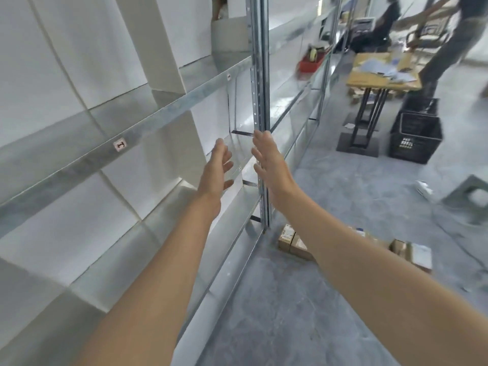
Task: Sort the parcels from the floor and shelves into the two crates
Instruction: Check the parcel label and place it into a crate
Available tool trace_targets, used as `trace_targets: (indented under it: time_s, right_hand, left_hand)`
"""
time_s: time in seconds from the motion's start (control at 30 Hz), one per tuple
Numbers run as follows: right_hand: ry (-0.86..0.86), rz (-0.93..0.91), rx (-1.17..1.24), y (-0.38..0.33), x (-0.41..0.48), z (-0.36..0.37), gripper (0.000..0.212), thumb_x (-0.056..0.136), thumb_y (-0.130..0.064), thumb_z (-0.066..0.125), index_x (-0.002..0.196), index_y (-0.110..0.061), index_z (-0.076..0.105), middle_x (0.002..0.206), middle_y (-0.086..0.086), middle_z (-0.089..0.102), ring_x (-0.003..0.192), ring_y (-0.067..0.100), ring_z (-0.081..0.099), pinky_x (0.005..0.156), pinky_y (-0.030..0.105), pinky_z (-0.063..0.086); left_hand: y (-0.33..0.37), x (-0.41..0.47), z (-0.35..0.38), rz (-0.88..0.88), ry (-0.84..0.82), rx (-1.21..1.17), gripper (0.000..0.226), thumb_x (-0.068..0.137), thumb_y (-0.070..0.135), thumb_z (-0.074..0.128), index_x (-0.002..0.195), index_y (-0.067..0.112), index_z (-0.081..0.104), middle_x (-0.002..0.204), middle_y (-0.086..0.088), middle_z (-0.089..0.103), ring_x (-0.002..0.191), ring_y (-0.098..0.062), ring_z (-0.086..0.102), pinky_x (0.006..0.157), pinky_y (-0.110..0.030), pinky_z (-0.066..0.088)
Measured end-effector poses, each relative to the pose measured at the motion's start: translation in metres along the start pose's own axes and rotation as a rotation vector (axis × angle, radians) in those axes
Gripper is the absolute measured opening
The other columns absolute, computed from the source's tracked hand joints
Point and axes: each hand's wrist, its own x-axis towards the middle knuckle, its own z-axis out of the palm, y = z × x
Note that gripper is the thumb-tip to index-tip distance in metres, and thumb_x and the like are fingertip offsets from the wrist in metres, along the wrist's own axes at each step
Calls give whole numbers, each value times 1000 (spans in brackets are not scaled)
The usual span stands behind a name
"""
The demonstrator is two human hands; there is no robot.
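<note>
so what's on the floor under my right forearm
Cardboard parcels lie on the floor at the foot of the shelf post; further parcels show beyond the right forearm. The forearm covers whatever lies between them.

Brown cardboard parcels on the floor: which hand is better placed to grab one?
Probably right: the right hand is aisle-side, its forearm above the brown cardboard parcels; the left hand reaches over the grey metal shelf.

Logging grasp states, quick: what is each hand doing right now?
Left hand: open, fingers spread, holding nothing.
Right hand: open, fingers straight, holding nothing.
</note>
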Motion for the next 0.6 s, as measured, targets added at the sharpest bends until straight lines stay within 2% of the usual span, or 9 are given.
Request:
trace_targets:
  time_s: [0.13, 0.33, 0.6]
  right_hand:
    - [116, 36, -2, 20, 15, -24, 67, 107, -63, 33, 164, -29, 32, 169, -10, 33, 153, 8, 36, 129, 43, 24]
    - [249, 89, -21, 51, 39, -76, 67, 109, -60, 29, 166, -26, 28, 172, -7, 27, 155, 12, 32, 129, 43, 23]
    - [392, 247, 4, 130, 95, -172, 68, 109, -63, 25, 166, -27, 27, 173, -6, 26, 156, 16, 31, 127, 45, 23]
  left_hand:
    - [-18, 39, 16, -43, -93, 37, 65, 101, 69, 33, 149, 29, 47, 146, 11, 55, 125, -5, 55, 108, -42, 45]
    - [-49, 82, 55, -131, -230, 71, 68, 103, 66, 30, 155, 23, 41, 153, 6, 49, 134, -10, 50, 111, -44, 43]
    - [-116, 158, 120, -295, -316, 143, 69, 103, 66, 29, 156, 22, 39, 157, 4, 45, 141, -14, 44, 115, -47, 38]
